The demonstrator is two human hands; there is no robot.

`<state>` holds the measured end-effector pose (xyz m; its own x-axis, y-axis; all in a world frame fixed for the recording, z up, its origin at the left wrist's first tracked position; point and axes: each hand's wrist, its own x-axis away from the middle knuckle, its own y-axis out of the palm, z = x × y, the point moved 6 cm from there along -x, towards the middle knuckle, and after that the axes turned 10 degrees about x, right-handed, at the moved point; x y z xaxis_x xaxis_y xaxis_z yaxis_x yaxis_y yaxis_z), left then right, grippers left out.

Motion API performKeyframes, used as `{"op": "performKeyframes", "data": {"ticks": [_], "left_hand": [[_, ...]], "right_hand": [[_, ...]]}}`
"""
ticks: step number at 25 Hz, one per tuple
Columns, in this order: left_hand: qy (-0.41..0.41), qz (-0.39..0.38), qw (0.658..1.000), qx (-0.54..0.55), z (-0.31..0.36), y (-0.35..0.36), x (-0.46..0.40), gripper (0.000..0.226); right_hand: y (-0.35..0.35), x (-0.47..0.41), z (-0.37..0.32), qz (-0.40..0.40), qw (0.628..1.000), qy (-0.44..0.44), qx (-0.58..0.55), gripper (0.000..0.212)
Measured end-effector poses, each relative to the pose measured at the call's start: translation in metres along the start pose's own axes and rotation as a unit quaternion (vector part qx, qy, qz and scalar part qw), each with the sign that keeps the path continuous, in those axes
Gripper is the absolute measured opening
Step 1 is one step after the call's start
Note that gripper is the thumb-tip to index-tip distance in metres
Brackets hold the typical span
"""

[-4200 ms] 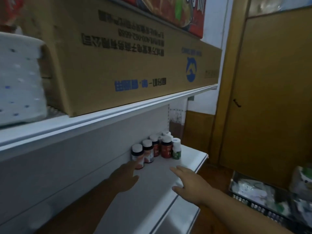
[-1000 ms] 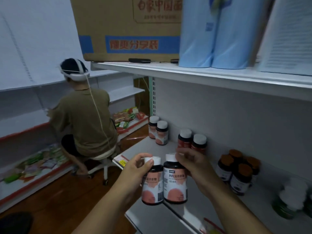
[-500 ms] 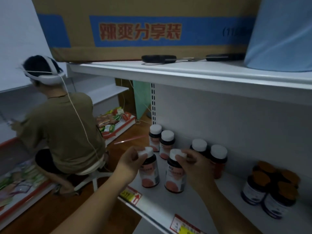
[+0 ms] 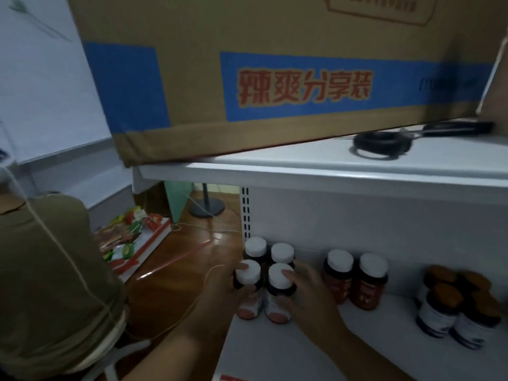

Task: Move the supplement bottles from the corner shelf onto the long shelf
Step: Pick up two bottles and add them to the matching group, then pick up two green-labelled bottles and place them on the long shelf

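Observation:
Two dark supplement bottles with white caps and pink labels stand on the long white shelf near its left end. My left hand grips the left bottle. My right hand grips the right bottle. Both bottles are upright, side by side, their bases on the shelf. Directly behind them stand two more white-capped bottles. The corner shelf is out of view.
Two red bottles stand to the right, then several brown-capped bottles. A large cardboard box and black scissors sit on the upper shelf. A seated person is close on the left.
Both hands carried the two bottles in from the air and set them down on the shelf in front of the back pair. My view moved closer and lower.

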<state>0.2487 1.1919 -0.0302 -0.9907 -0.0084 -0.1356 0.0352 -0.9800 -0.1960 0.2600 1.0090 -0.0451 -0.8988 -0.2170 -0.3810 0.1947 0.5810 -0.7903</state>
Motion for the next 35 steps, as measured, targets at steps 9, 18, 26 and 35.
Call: {"op": "performKeyframes", "data": {"ticks": [9,18,26,35], "left_hand": [[0.078,-0.042,0.992,-0.091,-0.020,-0.007,-0.028,0.045],[0.253,-0.204,0.922,-0.208,0.083,0.073,0.003,0.081],[0.344,-0.296,0.824,-0.339,0.114,0.312,0.049,0.069],[0.371,-0.427,0.758,-0.324,0.198,0.603,0.190,0.065]], "right_hand": [[0.011,0.010,-0.013,0.007,0.994,0.062,0.087,0.067],[-0.042,0.077,0.013,-0.106,0.954,0.037,0.277,0.063],[-0.198,0.226,0.125,-0.129,0.906,0.139,0.379,0.067],[-0.388,0.404,0.242,-0.049,0.865,0.347,0.358,0.068]]}}
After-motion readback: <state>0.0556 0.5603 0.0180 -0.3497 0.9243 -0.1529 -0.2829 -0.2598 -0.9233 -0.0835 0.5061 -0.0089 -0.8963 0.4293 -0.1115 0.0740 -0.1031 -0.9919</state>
